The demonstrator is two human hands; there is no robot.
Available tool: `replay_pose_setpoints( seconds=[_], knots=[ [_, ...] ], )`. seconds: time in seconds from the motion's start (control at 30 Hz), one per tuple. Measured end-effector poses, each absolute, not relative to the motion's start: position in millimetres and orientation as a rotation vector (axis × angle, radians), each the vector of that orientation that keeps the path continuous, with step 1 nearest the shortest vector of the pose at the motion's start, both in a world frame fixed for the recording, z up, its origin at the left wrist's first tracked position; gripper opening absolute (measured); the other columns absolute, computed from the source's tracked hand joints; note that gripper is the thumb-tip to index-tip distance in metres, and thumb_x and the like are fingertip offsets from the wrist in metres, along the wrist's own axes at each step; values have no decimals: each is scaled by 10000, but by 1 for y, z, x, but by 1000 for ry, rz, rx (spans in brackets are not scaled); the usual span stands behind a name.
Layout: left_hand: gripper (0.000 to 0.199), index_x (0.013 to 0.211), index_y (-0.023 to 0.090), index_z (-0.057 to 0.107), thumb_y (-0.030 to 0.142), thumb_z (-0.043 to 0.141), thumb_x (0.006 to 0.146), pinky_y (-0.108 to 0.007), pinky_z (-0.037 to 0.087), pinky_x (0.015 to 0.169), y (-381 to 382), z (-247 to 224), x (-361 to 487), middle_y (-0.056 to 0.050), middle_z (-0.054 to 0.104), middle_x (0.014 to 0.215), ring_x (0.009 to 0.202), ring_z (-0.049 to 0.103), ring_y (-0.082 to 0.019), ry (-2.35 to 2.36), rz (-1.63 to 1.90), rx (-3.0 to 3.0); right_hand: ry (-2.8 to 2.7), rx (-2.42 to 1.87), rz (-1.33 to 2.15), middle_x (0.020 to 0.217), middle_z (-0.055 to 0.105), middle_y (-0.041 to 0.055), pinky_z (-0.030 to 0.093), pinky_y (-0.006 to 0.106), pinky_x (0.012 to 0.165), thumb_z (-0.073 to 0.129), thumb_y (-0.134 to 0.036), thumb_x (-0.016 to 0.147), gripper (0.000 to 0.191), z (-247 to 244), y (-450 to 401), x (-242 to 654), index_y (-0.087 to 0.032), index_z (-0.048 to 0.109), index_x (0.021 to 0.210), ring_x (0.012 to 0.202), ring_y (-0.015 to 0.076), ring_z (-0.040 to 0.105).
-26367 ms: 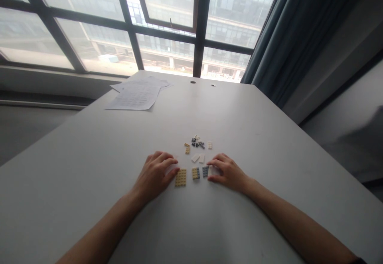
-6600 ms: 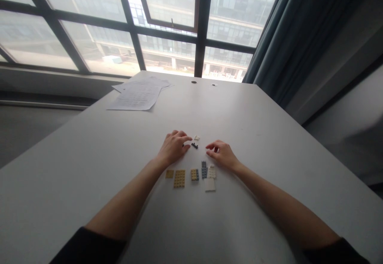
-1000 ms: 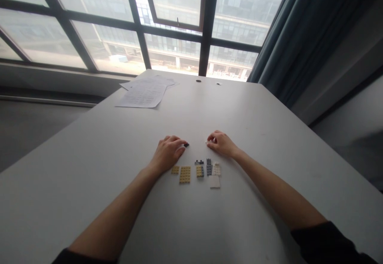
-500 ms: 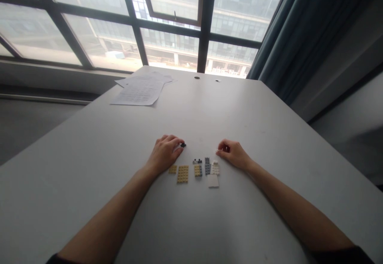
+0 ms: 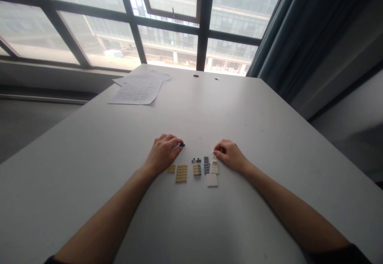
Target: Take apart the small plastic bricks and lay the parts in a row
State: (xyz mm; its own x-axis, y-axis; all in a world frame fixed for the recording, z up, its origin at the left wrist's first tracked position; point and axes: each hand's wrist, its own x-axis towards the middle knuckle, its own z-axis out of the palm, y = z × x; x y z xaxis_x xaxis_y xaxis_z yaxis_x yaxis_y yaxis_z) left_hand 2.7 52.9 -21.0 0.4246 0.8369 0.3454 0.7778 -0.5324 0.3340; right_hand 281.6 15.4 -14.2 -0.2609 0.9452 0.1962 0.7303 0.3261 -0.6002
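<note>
My left hand (image 5: 164, 150) rests on the table, thumb and forefinger pinching a small black brick (image 5: 182, 145). Opposite it, my right hand (image 5: 228, 153) is closed in a pinch on a small white brick (image 5: 213, 153) just behind the white studded pieces (image 5: 214, 168). Between the hands lie grey studded pieces (image 5: 206, 168), a tan and grey piece (image 5: 196, 170) and a small piece with dark knobs (image 5: 196, 160). A large tan plate (image 5: 181, 173) and a smaller tan plate (image 5: 171, 168) sit near my left wrist. A smooth white tile (image 5: 212, 180) lies nearest me.
The white table (image 5: 191, 116) stretches to the window (image 5: 170, 40). Printed sheets of paper (image 5: 137, 90) lie at its far left. Two round holes, one a dark cable hole (image 5: 196, 76), are near the back edge. A dark blue curtain (image 5: 281, 36) hangs at the right.
My right hand has moved slightly left, bringing the white brick up to the white studded pieces. My left hand still holds the black brick. The view has shifted slightly.
</note>
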Motion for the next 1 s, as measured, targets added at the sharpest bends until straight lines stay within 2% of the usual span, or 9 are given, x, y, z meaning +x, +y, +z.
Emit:
replay_pose_setpoints(
  seconds=[0.17, 0.37, 0.57, 0.8, 0.93, 1.0],
  knots=[
    [274, 1057, 218, 633, 340, 553, 825, -409, 382, 916, 53, -21, 3, -63, 655, 1062, 1050, 521, -257, 1510, 713, 2529, -2039, -1446, 521, 769, 597, 16, 405, 257, 716, 617, -205, 804, 75, -17, 14, 282, -171, 675, 772, 758, 139, 521],
    [257, 956, 231, 677, 418, 558, 826, -406, 380, 895, 56, -22, 5, -58, 654, 1038, 1027, 528, -258, 1611, 687, 2514, -1967, -1427, 514, 787, 600, 16, 414, 252, 700, 598, -202, 814, 84, -21, 14, 282, -172, 673, 790, 743, 132, 527],
    [203, 919, 247, 706, 347, 546, 846, -395, 394, 878, 59, -17, 9, -45, 665, 999, 996, 534, -247, 1540, 663, 2557, -1907, -1420, 524, 772, 599, 14, 415, 253, 681, 591, -196, 812, 95, -21, 14, 282, -176, 677, 776, 719, 129, 527],
    [191, 891, 305, 725, 269, 539, 866, -365, 412, 861, 66, -13, 26, -20, 666, 1019, 963, 541, -212, 1211, 572, 2692, -1898, -1412, 520, 765, 596, 11, 412, 252, 681, 592, -195, 814, 95, -20, 13, 282, -175, 678, 780, 701, 123, 519],
    [200, 921, 245, 714, 221, 527, 854, -378, 417, 868, 61, -12, 35, -41, 676, 1004, 956, 550, -216, 1246, 648, 2693, -1900, -1415, 517, 771, 599, 12, 412, 249, 682, 594, -195, 815, 93, -21, 14, 283, -177, 680, 784, 706, 122, 522],
    [194, 894, 224, 714, 252, 526, 855, -384, 421, 862, 57, -10, 38, -47, 682, 979, 942, 554, -220, 1285, 657, 2665, -1901, -1416, 513, 774, 604, 10, 412, 249, 683, 596, -196, 814, 91, -22, 14, 283, -178, 680, 782, 702, 120, 522]
  ],
)
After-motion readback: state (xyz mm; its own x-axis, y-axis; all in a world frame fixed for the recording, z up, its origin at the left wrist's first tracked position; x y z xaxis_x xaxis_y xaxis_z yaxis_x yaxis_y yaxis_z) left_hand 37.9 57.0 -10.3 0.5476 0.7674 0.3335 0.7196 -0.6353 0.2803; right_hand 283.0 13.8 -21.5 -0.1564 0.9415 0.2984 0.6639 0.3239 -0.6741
